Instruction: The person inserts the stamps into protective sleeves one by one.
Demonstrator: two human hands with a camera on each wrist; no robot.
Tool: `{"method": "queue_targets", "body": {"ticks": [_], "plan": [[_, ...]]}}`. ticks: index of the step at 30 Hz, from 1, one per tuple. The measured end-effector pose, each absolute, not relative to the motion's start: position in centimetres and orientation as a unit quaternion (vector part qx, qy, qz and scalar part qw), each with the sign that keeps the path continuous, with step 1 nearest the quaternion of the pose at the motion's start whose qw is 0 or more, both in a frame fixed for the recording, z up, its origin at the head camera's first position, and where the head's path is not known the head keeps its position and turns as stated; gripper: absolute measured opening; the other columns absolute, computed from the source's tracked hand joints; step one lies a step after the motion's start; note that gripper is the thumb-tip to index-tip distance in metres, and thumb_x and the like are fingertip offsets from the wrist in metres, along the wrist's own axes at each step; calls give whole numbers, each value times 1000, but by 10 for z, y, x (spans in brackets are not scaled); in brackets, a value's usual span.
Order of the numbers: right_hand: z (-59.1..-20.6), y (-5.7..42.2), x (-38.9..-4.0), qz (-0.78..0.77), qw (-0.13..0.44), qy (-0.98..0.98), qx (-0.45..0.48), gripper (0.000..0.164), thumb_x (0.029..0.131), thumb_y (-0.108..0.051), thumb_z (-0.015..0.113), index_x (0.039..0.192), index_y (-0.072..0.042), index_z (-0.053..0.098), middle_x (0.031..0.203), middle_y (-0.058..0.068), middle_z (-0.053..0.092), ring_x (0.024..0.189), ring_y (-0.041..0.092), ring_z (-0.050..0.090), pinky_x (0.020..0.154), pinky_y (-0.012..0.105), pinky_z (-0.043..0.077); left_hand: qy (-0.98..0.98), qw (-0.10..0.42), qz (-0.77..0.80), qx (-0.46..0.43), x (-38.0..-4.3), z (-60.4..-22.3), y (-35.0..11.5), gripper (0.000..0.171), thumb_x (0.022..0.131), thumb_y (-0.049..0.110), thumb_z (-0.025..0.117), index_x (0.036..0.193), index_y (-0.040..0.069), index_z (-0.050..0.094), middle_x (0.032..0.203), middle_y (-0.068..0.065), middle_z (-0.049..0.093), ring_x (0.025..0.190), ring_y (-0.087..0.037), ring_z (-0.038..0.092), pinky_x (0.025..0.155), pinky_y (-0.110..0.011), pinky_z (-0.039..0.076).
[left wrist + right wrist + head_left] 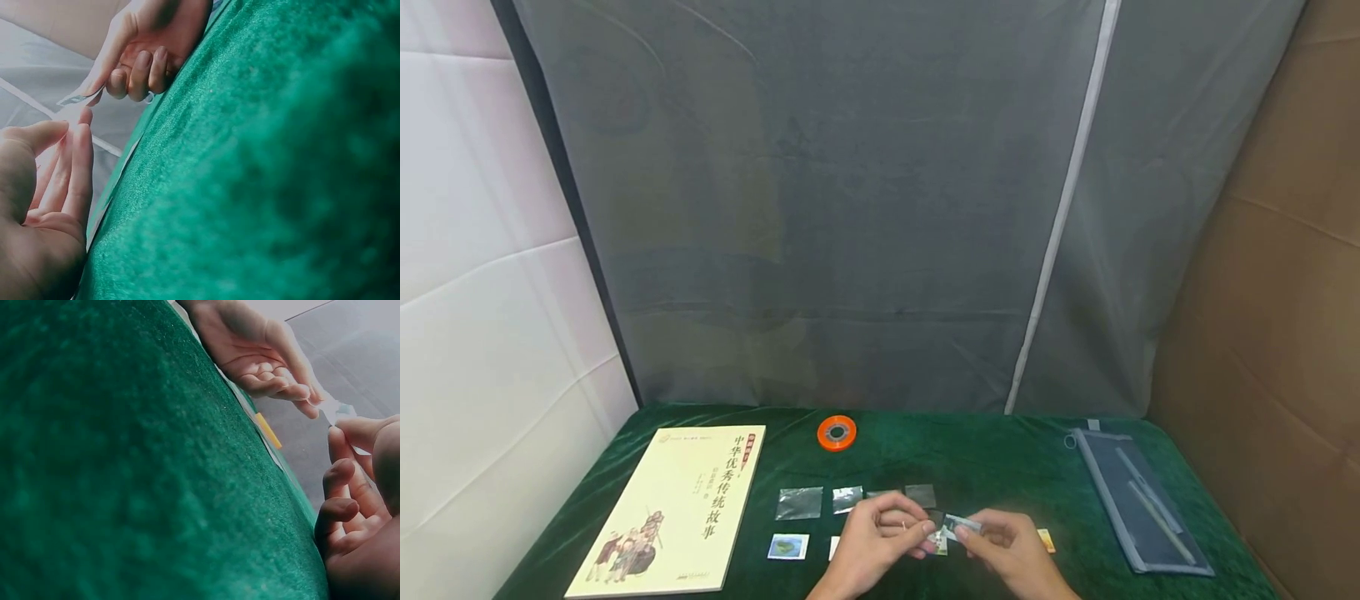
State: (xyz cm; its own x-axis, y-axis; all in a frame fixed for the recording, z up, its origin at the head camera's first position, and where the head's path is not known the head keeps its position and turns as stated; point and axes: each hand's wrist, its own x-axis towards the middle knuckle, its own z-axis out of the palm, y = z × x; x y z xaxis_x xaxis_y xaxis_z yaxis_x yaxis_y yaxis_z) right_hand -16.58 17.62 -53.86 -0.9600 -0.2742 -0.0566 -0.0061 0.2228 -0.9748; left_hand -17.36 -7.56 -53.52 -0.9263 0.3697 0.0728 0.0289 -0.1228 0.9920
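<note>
Through my feed I saw the right hand (1011, 546) pinching a small card (960, 526) between thumb and forefinger, its other fingers curled loosely below. That grip, right at one end, probably left the far end free to face the left hand (880, 533). There, thumb and fingertips came together and seemed to pinch a clear sleeve (327, 414), though glare made its edges hard to follow. Card and sleeve met between the hands, above the green cloth (985, 458); I could not tell whether any of the card was inside. I judged that two hands were needed because both pieces looked thin and light.

Behind the hands, spare plastic bags (800, 503) lay in a row, with a picture card (787, 547) in front, apparently spaced so that each could be lifted singly. A yellow card (1046, 541) lay just beside the right hand. The book (670, 512), the orange ring (824, 433) and the zip pouch (1123, 504) sat well apart from the hands, which I took as leaving the middle for the fingers.
</note>
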Motion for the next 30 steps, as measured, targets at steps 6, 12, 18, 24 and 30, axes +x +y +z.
{"method": "queue_targets", "body": {"ticks": [6,12,18,24,30], "plan": [[-538,176,-166,-614,109,777,-86,24,105,-27,73,98,-5,79,76,-6,70,59,4,59,57,22,53,647,126,735,157,-173,-534,-75,28,96,10,83,113,-8,70,103,-27,81,86,-26,84,75,-37,68],[-536,175,-165,-612,110,779,-79,27,104,-28,74,94,-3,78,75,-5,71,55,3,54,53,19,48,648,128,733,163,-172,-533,-75,29,96,10,83,115,-9,70,105,-30,80,85,-23,84,74,-32,68],[-534,174,-163,-619,110,775,-73,29,104,-29,75,93,-2,77,73,-5,69,53,3,49,51,19,45,653,122,730,160,-172,-532,-75,30,95,10,84,115,-9,70,105,-28,81,83,-22,83,73,-29,67],[-535,173,-164,-622,109,772,-77,31,106,-29,72,93,-1,77,70,-6,68,52,2,47,51,18,43,659,116,727,157,-171,-531,-75,30,93,9,85,114,-7,71,103,-26,81,82,-19,83,73,-29,67],[-538,174,-164,-619,111,772,-93,28,107,-26,70,94,-3,78,70,-6,67,53,2,49,53,19,46,655,116,730,155,-171,-534,-74,30,94,9,85,114,-7,70,104,-27,81,82,-21,83,72,-30,67]]}}
